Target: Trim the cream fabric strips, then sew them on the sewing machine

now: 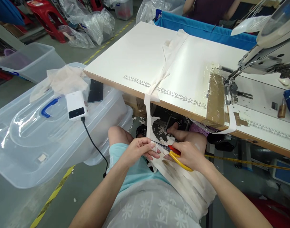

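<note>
My left hand [139,150] pinches a long white fabric strip [151,95] over my lap. That strip hangs down from the white sewing table [135,53], where it trails across the top. My right hand [189,155] grips yellow-handled scissors [175,155], their blades pointing left at the strip right by my left fingers. More white strips [194,186] lie piled across my right thigh.
A sewing machine [265,53] stands at the table's right. A clear plastic bin with lid [35,139] at my left carries a white power bank [76,105], a phone [95,90] and cloth. Another person sits behind a blue bin [206,31] beyond the table.
</note>
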A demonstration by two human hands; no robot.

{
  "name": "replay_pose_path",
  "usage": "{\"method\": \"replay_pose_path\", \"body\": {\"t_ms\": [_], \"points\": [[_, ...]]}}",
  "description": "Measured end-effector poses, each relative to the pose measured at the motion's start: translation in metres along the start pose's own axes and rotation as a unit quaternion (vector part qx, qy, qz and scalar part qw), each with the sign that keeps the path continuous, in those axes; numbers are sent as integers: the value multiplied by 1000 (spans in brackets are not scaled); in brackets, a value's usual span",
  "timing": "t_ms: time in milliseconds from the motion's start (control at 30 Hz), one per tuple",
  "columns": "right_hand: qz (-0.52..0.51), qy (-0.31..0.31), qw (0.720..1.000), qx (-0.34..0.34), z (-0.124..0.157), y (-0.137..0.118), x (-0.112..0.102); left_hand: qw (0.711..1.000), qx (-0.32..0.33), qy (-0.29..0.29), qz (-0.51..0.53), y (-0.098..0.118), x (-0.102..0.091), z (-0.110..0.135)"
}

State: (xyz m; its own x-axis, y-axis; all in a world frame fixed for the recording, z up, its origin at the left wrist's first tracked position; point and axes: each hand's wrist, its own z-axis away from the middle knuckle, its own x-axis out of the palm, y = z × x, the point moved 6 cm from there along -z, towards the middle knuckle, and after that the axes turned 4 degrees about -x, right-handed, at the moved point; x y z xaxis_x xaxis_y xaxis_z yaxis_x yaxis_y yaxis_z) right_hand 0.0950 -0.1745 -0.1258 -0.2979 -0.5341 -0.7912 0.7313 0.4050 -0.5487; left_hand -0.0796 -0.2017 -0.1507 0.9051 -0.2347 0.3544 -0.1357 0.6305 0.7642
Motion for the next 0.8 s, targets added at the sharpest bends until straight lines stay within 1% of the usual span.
{"method": "replay_pose_path", "body": {"t_ms": [67, 133, 200, 233, 267, 300, 333, 367, 400, 433, 467, 500, 533, 567, 600, 633, 700, 733, 767, 800], "points": [[-48, 17, 999, 0, -1, -2, 1, 1000, 3, 6, -9, -4, 5, -3], [-122, 44, 991, -15, -3, -6, 4, 1000, 1, 5, -12, -11, 16, -6], [-191, 78, 978, -31, -5, -11, 8, 1000, -4, -18, -7, -15, 29, -9], [-213, 97, 971, -38, -5, -12, 10, 999, -4, -35, -13, -14, 34, -9], [-226, 116, 966, -43, -4, -13, 11, 998, 0, -51, -33, -9, 37, -9], [-229, 132, 963, -47, -2, -13, 13, 996, 15, -55, -72, 2, 36, -9], [-227, 144, 962, -51, 1, -13, 14, 990, 44, -34, -127, 18, 30, -8], [-223, 153, 961, -56, 4, -13, 15, 977, 87, 16, -194, 41, 20, -8], [-216, 160, 961, -58, 9, -14, 16, 950, 140, 92, -263, 70, 7, -8], [-207, 165, 962, -59, 13, -14, 16, 906, 196, 184, -328, 102, -5, -7], [-198, 170, 963, -60, 18, -15, 16, 847, 246, 276, -382, 134, -14, -6], [-188, 176, 964, -62, 22, -17, 16, 790, 278, 340, -428, 162, -19, -8], [-178, 181, 965, -65, 25, -19, 16, 740, 296, 376, -472, 187, -19, -15], [-168, 188, 965, -70, 27, -21, 15, 699, 307, 390, -514, 207, -14, -26], [-160, 193, 965, -75, 29, -24, 14, 664, 312, 390, -556, 224, -7, -39], [-153, 199, 965, -79, 31, -26, 14, 630, 315, 382, -598, 236, 2, -53], [-143, 209, 964, -81, 33, -28, 13, 567, 304, 353, -680, 251, 22, -81], [-138, 214, 964, -80, 34, -28, 14, 542, 292, 334, -714, 254, 30, -94], [-134, 217, 964, -78, 36, -27, 14, 526, 276, 316, -740, 255, 36, -106], [-131, 218, 964, -76, 37, -26, 15, 519, 258, 304, -757, 256, 39, -116]]}}
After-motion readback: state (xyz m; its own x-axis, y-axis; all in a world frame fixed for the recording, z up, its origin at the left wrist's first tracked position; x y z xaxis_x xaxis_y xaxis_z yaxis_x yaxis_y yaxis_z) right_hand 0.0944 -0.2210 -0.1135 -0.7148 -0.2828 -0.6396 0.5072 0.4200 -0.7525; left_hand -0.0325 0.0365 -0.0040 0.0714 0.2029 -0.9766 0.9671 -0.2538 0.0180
